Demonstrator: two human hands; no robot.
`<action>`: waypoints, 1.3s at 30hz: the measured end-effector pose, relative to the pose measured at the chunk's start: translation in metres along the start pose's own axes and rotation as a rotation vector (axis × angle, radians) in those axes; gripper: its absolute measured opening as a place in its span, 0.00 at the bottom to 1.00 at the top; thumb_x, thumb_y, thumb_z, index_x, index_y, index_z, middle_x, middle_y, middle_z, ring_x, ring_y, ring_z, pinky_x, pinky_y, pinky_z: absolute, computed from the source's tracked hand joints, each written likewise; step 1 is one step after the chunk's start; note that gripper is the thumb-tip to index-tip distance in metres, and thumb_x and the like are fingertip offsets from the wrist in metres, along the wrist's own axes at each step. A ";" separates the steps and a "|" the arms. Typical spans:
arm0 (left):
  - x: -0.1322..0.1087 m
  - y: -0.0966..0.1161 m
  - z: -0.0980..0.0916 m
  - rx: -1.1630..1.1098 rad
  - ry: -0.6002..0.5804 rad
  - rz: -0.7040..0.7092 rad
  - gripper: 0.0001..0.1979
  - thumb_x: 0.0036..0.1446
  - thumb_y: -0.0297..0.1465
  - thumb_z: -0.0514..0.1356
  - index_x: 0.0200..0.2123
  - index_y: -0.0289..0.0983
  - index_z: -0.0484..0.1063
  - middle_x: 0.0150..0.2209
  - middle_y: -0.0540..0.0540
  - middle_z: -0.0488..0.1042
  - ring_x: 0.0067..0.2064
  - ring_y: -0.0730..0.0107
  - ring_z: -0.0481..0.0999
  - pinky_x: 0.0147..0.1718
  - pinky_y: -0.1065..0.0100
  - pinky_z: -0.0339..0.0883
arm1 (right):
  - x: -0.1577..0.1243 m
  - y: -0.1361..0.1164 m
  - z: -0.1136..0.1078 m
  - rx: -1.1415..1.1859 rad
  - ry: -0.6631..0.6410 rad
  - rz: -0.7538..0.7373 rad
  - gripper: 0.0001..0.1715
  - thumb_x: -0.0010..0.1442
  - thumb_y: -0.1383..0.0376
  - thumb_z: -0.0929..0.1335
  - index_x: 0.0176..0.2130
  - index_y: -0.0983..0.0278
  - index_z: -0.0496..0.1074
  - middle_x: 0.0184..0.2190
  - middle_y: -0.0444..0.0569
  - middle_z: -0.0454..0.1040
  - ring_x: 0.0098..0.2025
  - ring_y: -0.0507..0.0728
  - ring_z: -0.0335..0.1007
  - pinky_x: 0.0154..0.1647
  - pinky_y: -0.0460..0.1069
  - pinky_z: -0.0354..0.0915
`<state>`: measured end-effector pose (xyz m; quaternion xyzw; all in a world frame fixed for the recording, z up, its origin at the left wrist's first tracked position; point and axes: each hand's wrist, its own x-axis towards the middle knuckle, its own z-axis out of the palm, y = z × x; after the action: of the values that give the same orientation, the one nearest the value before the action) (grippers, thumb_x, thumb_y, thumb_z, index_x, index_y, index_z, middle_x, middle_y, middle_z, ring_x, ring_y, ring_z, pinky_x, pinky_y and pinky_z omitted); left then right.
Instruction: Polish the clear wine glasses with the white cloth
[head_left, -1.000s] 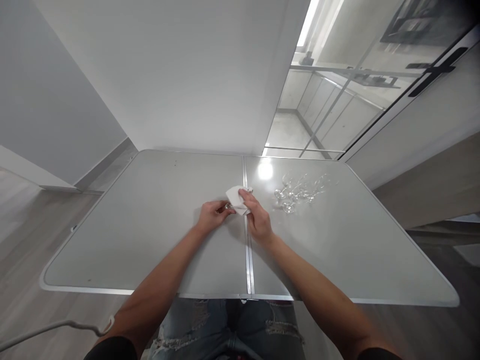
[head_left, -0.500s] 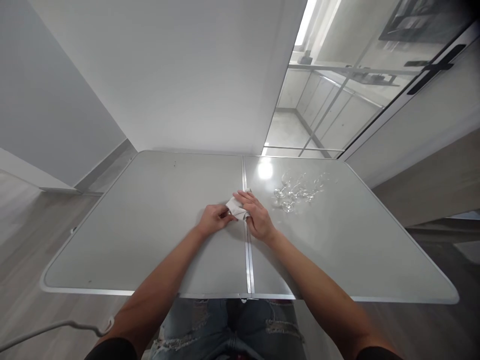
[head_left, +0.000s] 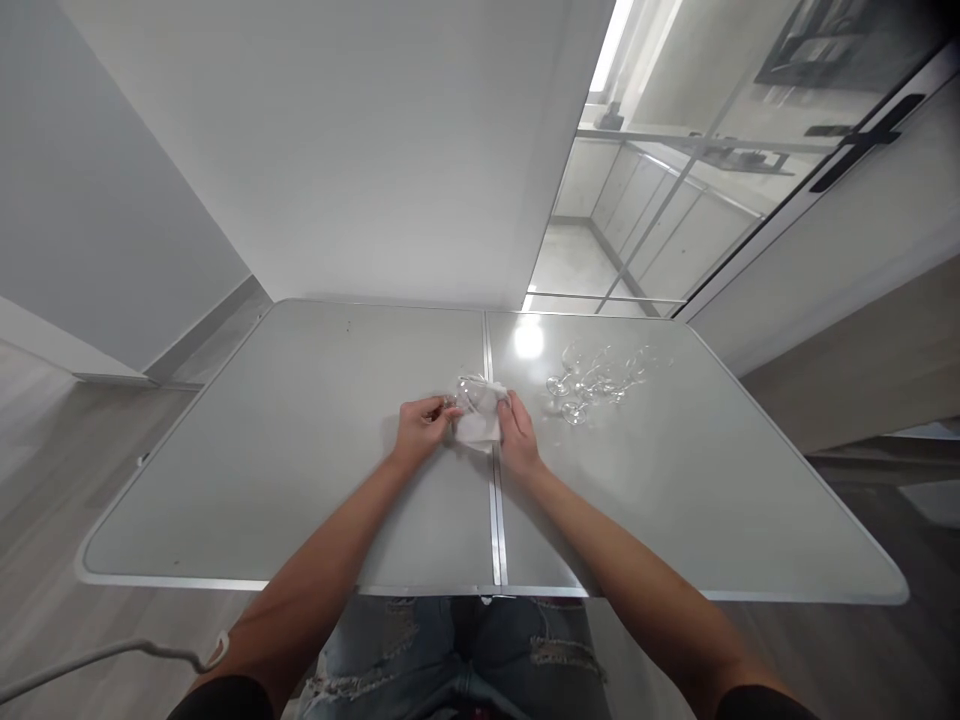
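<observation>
Over the middle of the table, my left hand [head_left: 421,430] is closed around the foot end of a small clear stemmed glass [head_left: 471,390]. The glass is tilted, its bowl toward my right hand. A white cloth or tissue [head_left: 478,428] lies against the bowl from below and from the right. My right hand [head_left: 517,432] pinches that cloth at its right edge, and most of the fingertips are hidden behind it. To the right, several clear stemmed glasses [head_left: 576,412] lie in a loose cluster.
The pale table [head_left: 247,450] has a metal seam [head_left: 496,530] down the middle and a metal rim. A white wall [head_left: 360,170] stands behind it. A glass-paned door [head_left: 660,230] is at the back right. A grey cable [head_left: 112,652] hangs at lower left.
My right hand has turned from lying over the cloth to gripping its right side. The cloth has opened out, and the glass's bowl now shows. The cluster of glasses has not moved.
</observation>
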<state>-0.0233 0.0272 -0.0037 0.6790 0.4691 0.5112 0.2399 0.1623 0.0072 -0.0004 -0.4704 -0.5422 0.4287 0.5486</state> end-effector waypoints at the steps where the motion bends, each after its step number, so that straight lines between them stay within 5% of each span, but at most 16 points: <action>1: 0.001 0.001 0.001 -0.040 0.005 -0.055 0.25 0.60 0.46 0.63 0.18 0.35 0.68 0.17 0.53 0.63 0.20 0.77 0.61 0.20 0.72 0.55 | -0.004 -0.002 0.002 -0.045 -0.033 -0.033 0.20 0.70 0.50 0.59 0.50 0.59 0.70 0.40 0.50 0.75 0.41 0.58 0.72 0.46 0.55 0.70; 5: 0.002 0.004 0.005 -0.204 -0.101 -0.170 0.24 0.65 0.47 0.57 0.23 0.35 0.71 0.19 0.51 0.70 0.20 0.75 0.68 0.22 0.72 0.60 | -0.012 -0.008 0.007 -0.155 -0.184 -0.263 0.21 0.72 0.57 0.59 0.60 0.58 0.63 0.54 0.55 0.72 0.59 0.60 0.67 0.59 0.56 0.65; 8: 0.002 0.005 0.007 -0.194 -0.197 -0.103 0.22 0.68 0.44 0.53 0.31 0.35 0.75 0.26 0.47 0.77 0.27 0.72 0.74 0.30 0.71 0.67 | -0.011 -0.010 0.009 -0.209 -0.235 -0.382 0.16 0.71 0.61 0.59 0.55 0.57 0.67 0.63 0.56 0.63 0.67 0.61 0.57 0.64 0.58 0.60; 12: 0.001 0.001 0.008 -0.092 -0.239 0.013 0.17 0.68 0.38 0.52 0.42 0.36 0.78 0.33 0.46 0.79 0.33 0.69 0.76 0.35 0.69 0.69 | -0.007 -0.013 0.009 -0.286 -0.280 -0.375 0.12 0.70 0.64 0.59 0.48 0.60 0.69 0.56 0.57 0.67 0.57 0.60 0.66 0.58 0.56 0.65; 17: -0.002 -0.011 0.007 -0.025 -0.165 0.085 0.12 0.64 0.33 0.56 0.36 0.36 0.80 0.30 0.47 0.80 0.30 0.69 0.76 0.33 0.69 0.68 | -0.007 -0.018 0.006 -0.244 -0.387 -0.350 0.13 0.70 0.62 0.59 0.41 0.62 0.71 0.46 0.53 0.69 0.47 0.58 0.69 0.51 0.53 0.66; 22: -0.003 -0.010 0.006 0.102 -0.159 0.154 0.12 0.61 0.27 0.56 0.30 0.38 0.79 0.28 0.47 0.78 0.30 0.70 0.74 0.33 0.69 0.67 | -0.001 -0.012 0.003 -0.157 -0.405 -0.269 0.23 0.72 0.55 0.56 0.33 0.62 0.69 0.35 0.49 0.68 0.39 0.56 0.67 0.45 0.51 0.65; 33: -0.001 0.004 0.002 0.155 -0.295 0.347 0.10 0.68 0.30 0.51 0.37 0.39 0.71 0.30 0.45 0.70 0.34 0.65 0.67 0.35 0.64 0.62 | 0.005 -0.007 0.001 0.049 -0.261 -0.063 0.15 0.67 0.52 0.66 0.36 0.61 0.66 0.28 0.42 0.66 0.31 0.52 0.61 0.36 0.48 0.61; 37: 0.001 0.007 0.004 0.028 -0.172 0.267 0.07 0.66 0.36 0.56 0.39 0.39 0.68 0.34 0.45 0.69 0.38 0.63 0.68 0.42 0.60 0.64 | 0.002 -0.009 0.003 0.330 -0.305 0.164 0.28 0.58 0.51 0.73 0.48 0.54 0.57 0.27 0.36 0.71 0.25 0.50 0.62 0.28 0.45 0.61; 39: 0.004 0.006 0.005 -0.157 -0.045 0.152 0.14 0.62 0.41 0.62 0.45 0.39 0.67 0.41 0.43 0.70 0.43 0.63 0.70 0.44 0.61 0.66 | 0.002 -0.010 0.003 0.412 -0.361 0.258 0.33 0.53 0.53 0.76 0.50 0.54 0.57 0.29 0.37 0.74 0.27 0.51 0.67 0.29 0.46 0.64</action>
<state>-0.0165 0.0286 0.0011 0.7032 0.3691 0.5477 0.2632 0.1591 0.0073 0.0102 -0.3303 -0.4683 0.6727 0.4681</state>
